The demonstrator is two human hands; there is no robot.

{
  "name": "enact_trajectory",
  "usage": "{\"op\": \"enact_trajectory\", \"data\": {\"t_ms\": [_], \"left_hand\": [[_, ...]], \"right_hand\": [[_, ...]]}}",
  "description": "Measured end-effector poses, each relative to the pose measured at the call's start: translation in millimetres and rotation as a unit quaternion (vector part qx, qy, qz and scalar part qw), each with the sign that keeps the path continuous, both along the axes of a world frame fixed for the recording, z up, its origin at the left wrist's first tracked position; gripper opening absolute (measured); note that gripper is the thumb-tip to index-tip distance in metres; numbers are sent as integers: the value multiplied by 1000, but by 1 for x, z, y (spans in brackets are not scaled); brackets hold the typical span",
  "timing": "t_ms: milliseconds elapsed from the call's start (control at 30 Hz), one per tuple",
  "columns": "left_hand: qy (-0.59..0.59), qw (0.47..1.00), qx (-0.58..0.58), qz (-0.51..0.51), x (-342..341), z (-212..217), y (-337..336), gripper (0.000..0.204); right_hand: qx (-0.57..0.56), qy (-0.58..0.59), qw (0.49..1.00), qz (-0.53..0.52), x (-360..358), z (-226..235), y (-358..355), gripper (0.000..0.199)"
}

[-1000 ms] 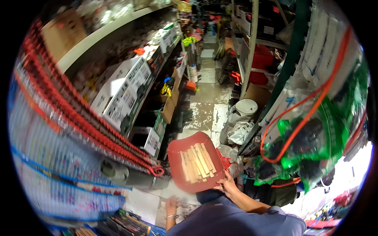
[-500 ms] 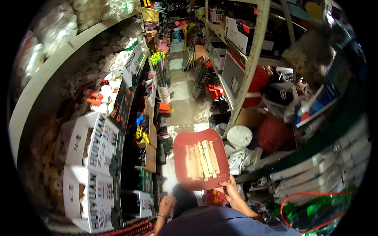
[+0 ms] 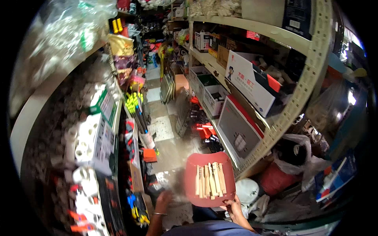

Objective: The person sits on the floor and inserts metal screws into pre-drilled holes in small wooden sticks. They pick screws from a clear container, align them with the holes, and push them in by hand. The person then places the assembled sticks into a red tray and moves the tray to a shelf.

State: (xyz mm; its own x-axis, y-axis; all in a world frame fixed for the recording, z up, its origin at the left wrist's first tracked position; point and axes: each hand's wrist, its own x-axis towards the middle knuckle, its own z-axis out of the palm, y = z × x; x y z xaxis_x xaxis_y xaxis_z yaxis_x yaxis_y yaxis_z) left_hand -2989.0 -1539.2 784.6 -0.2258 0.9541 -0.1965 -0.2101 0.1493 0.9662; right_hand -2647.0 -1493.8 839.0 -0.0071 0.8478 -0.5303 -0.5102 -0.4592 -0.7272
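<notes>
My right hand (image 3: pixel 233 205) grips the near edge of a red plastic tray (image 3: pixel 190 173) with rounded corners, its thumb on top of the rim. Across the tray lie several short, pale wooden sticks (image 3: pixel 213 185), roughly side by side. Their shape is slightly uneven, like small handles. My left hand (image 3: pixel 163 200), a band at its wrist, hangs apart from the tray over the aisle's left side. Motion smears its fingers, and I make out nothing in it.
A narrow tiled aisle (image 3: pixel 161 128) runs ahead between shelves. At left stand open boxes of white rolls (image 3: pixel 84 147) and a bin of yellow and blue tools (image 3: pixel 138 210). A metal shelf post (image 3: pixel 291 114) rises at right, with a white bucket (image 3: pixel 248 190) near its foot.
The view has shifted forward along the aisle and turned. The tray sits lower and farther right in view, still in my right hand. My left hand has swung forward and blurred.
</notes>
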Motion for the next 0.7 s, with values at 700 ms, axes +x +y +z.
{"op": "enact_trajectory", "data": {"t_ms": [700], "left_hand": [[-66, 987, 4, 149, -253, -43, 408, 46]], "right_hand": [[72, 30, 974, 212, -343, 31, 638, 51]]}}
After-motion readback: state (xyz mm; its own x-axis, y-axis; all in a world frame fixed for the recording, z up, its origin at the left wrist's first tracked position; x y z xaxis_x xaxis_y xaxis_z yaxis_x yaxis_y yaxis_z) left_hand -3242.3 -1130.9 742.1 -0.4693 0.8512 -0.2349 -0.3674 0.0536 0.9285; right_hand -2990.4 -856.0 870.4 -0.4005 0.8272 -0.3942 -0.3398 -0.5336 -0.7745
